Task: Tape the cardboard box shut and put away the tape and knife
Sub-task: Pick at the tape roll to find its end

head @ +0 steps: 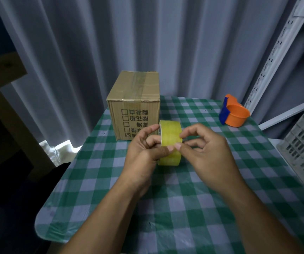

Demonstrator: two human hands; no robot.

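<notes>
My left hand [143, 149] held the yellow tape roll [169, 142] just above the table [184, 208], near the box [134, 105]. My right hand [208, 149] pinched at its edge. I needed to pick slowly to find the end.

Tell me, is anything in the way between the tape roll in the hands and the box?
Nothing visible is. The yellow-green roll of clear tape, held by the left hand and right hand, is just in front of the brown cardboard box; only bare green checked tablecloth lies between.
</notes>
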